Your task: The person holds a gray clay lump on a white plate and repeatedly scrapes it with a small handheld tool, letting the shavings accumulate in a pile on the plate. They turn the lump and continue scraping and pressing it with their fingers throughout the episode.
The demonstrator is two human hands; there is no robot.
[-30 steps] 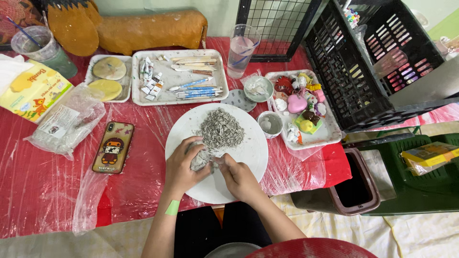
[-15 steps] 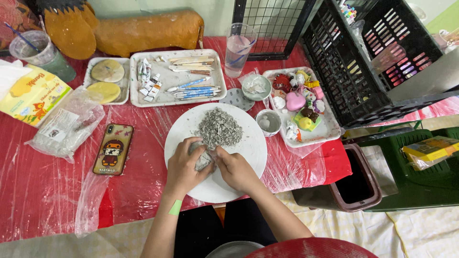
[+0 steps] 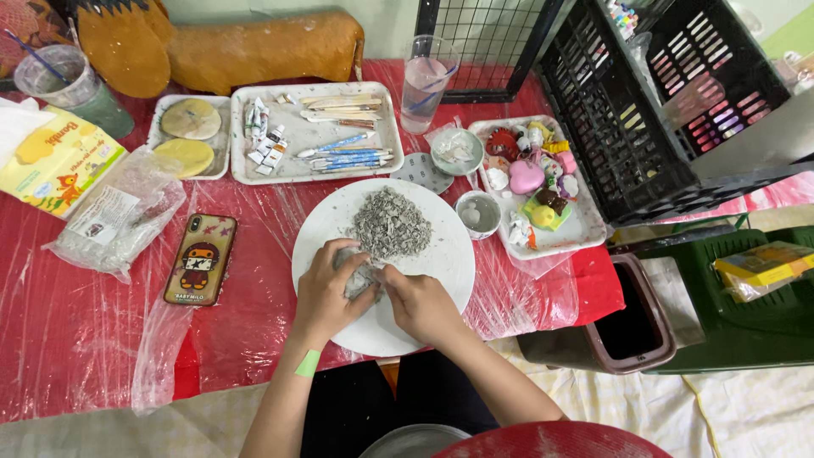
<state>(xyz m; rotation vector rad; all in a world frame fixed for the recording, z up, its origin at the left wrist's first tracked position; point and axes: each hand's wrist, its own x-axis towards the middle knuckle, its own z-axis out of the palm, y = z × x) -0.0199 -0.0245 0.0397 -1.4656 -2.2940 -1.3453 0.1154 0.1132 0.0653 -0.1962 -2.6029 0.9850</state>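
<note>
Both my hands meet over a round white plate (image 3: 441, 254) on the red, plastic-covered table. My left hand (image 3: 326, 293) and my right hand (image 3: 417, 304) are shut together on a grey lump of clay (image 3: 356, 273), pinching it from both sides. A heap of small grey clay crumbs (image 3: 390, 225) lies on the plate just beyond my fingers. A green strip sticks to my left wrist (image 3: 307, 363).
Left of the plate lie a phone (image 3: 200, 259) and a clear plastic bag (image 3: 114, 216). Behind are a tool tray (image 3: 315, 131), a cup of water (image 3: 426, 83), small bowls (image 3: 479, 212) and a tray of coloured figures (image 3: 538, 182). A black crate (image 3: 670, 93) stands right; a bin (image 3: 632, 318) below.
My hands stay on the clay lump at the plate's near side, with only small shifts of the fingers as they work it. Nothing else on the table has moved.
</note>
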